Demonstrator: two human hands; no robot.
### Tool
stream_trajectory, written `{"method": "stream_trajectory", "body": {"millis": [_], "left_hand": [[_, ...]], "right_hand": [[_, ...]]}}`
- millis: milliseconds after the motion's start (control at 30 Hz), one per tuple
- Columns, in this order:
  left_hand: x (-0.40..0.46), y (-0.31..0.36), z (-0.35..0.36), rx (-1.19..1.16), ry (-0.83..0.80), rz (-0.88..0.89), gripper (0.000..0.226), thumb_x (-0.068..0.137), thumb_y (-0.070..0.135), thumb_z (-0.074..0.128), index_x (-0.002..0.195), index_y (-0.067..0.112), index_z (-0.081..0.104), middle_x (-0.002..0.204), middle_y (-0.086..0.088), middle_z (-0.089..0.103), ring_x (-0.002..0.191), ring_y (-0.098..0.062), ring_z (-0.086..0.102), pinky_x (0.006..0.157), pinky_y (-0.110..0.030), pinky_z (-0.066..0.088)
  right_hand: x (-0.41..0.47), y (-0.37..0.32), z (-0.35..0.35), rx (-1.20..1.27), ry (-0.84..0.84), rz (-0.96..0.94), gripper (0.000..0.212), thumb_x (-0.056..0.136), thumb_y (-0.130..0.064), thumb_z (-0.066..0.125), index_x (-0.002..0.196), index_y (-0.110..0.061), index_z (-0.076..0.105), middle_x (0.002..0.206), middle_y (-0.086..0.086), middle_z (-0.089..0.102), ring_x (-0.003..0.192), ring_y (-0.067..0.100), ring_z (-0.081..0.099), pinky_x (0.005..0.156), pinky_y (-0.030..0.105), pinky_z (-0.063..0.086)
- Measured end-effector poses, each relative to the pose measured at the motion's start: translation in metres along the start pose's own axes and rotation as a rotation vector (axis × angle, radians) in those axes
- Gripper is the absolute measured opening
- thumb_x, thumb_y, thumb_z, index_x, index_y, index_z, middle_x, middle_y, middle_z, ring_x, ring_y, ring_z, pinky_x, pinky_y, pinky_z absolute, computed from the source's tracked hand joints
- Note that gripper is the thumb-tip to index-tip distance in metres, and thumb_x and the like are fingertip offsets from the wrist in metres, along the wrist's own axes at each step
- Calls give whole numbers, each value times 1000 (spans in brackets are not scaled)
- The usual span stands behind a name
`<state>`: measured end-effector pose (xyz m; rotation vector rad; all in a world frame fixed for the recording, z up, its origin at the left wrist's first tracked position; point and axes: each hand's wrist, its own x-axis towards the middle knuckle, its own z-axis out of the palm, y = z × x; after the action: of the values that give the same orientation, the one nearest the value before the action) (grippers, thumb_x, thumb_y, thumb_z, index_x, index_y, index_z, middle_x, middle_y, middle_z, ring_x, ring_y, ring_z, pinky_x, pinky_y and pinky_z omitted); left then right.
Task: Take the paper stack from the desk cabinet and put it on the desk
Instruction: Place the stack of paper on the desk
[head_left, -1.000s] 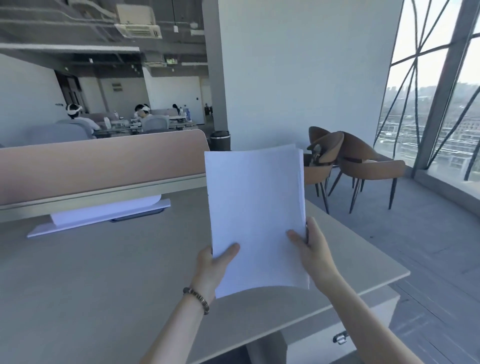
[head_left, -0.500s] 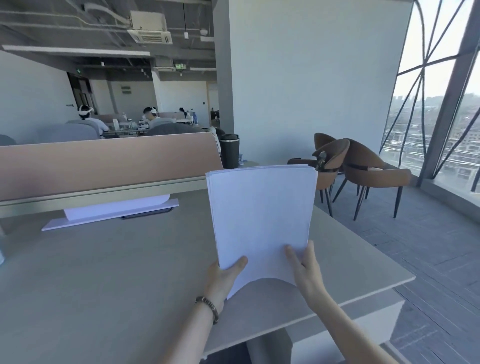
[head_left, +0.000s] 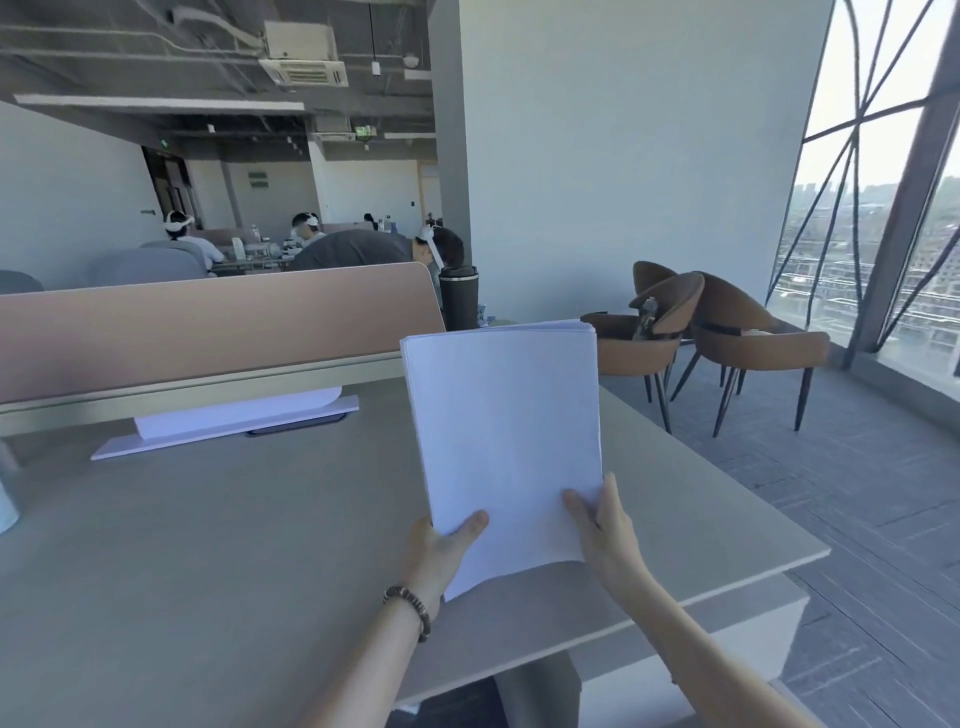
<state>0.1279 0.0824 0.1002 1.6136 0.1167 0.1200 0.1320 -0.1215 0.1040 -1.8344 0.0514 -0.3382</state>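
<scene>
Paper stack (head_left: 506, 441) stands tilted above the right part of the grey bench (head_left: 208, 545), held at its lower corners by both hands. The left hand (head_left: 441, 545) grips the lower left corner, thumb lying across the white front sheet; a beaded bracelet (head_left: 410, 608) circles that wrist. The right hand (head_left: 605, 530) clasps the lower right corner, thumb on the front and fingers behind. The sheet's bottom edge curves between the two hands. Behind it, a tan divider panel (head_left: 208, 327) runs along the bench's far side, and brown chairs (head_left: 727, 343) stand by the window.
</scene>
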Motion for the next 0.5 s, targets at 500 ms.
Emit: {"method": "stream_trajectory", "body": {"millis": [500], "left_hand": [[104, 4, 70, 327, 38, -176, 36, 63, 36, 81, 79, 5, 70, 77, -2, 73, 68, -23, 68, 60, -29, 53]], "right_hand": [[151, 29, -24, -298, -86, 293, 23, 77, -21, 60, 92, -5, 62, 91, 10, 67, 79, 28, 63, 59, 27, 46]]}}
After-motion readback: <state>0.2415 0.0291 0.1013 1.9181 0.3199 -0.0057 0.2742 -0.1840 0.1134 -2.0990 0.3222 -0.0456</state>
